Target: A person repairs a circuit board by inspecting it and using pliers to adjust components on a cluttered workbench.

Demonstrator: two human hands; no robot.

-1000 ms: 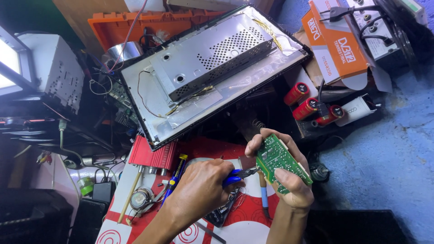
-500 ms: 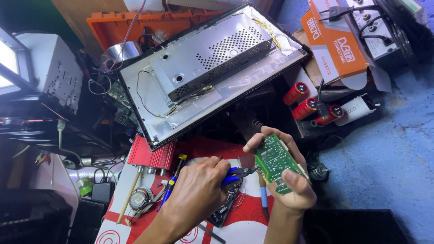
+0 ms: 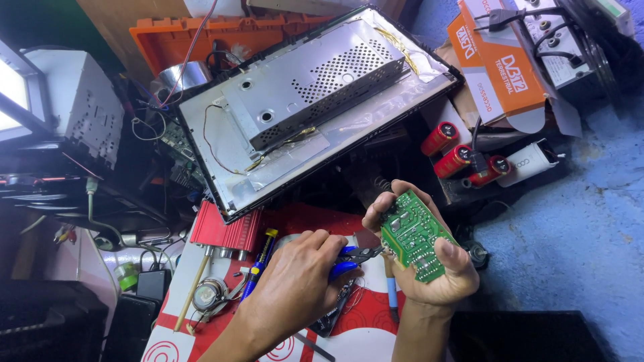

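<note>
Hands work over the table (image 3: 362, 338): left hand (image 3: 295, 291) clenched on blue-handled cutters (image 3: 352, 258), jaw tips at the edge of a green circuit board (image 3: 412, 236), gripped by the right hand (image 3: 429, 261). Lead trimming appears underway; steady alignment is needed. At 12 o'clock lies an opened metal chassis (image 3: 315, 100).

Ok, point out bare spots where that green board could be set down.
Barest: the blue floor right of the right hand, below the red capacitors. Less room: red-and-white mat between the wrists. Crowded: left of the left hand, with screwdriver, speaker and red heatsink.
</note>
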